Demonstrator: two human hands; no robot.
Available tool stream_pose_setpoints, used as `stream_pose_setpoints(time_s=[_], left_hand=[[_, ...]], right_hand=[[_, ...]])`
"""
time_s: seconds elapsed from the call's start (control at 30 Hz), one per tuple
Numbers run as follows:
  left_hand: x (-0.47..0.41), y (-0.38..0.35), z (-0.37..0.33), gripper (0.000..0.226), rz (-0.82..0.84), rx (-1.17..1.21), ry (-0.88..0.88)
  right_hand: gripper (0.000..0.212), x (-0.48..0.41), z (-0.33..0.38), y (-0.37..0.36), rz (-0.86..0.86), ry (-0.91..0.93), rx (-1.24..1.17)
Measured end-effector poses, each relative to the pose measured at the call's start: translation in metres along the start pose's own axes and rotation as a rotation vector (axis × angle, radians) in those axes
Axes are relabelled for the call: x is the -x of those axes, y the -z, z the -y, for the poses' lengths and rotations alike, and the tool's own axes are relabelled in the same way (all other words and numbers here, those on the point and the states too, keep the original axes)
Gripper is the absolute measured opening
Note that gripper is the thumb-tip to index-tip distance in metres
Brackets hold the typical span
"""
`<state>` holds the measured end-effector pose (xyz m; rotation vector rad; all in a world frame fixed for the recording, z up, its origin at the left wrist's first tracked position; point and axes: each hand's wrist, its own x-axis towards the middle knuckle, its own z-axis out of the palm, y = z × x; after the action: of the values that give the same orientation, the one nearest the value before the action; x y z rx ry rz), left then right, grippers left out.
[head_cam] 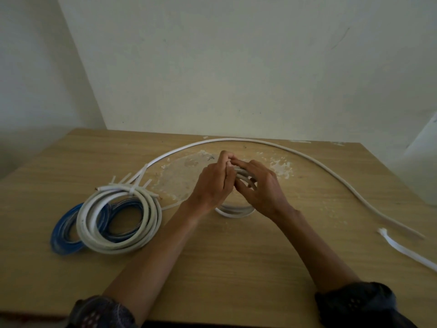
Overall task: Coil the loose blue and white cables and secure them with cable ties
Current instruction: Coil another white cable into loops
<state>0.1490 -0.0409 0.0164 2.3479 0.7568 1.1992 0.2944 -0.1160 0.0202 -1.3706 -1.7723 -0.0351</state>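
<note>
A small white cable coil [236,211] stands on edge at the table's middle, held between both hands. My left hand [211,183] grips its top from the left, fingertips pinched at the upper strands. My right hand [259,185] wraps the coil's right side, with strands showing between the fingers. A long loose white cable [307,157] arcs across the back of the table and down to the right. At the left lies a tied white coil [123,221] resting on a blue coil [66,235]. Several white cable ties [132,181] lie fanned beside it.
The wooden table [224,268] has a patch of white scraped residue [279,166] behind the hands. A flat white strip [406,252] lies near the right edge. A pale wall stands close behind the table, and a white object [425,162] is at the far right.
</note>
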Motion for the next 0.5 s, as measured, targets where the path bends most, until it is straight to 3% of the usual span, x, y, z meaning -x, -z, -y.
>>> stream_pose_setpoints(time_s=[0.07, 0.13, 0.23, 0.33, 0.5], left_hand=[[0.002, 0.004, 0.005, 0.038, 0.017, 0.05, -0.03], [0.006, 0.005, 0.005, 0.038, 0.012, 0.059, -0.082], [0.013, 0.002, 0.004, 0.034, -0.065, 0.063, -0.114], [0.011, -0.003, 0.002, 0.04, -0.152, 0.0, -0.079], [-0.001, -0.017, -0.005, 0.034, -0.17, -0.152, -0.062]], right_hand=[[0.043, 0.005, 0.01, 0.002, 0.06, -0.035, -0.139], [0.03, 0.005, 0.022, -0.001, -0.05, -0.146, -0.299], [0.018, 0.003, 0.026, -0.015, -0.232, -0.249, -0.231], [0.021, 0.001, 0.024, -0.017, -0.273, -0.271, -0.226], [0.03, 0.004, 0.013, -0.008, -0.297, -0.393, -0.429]])
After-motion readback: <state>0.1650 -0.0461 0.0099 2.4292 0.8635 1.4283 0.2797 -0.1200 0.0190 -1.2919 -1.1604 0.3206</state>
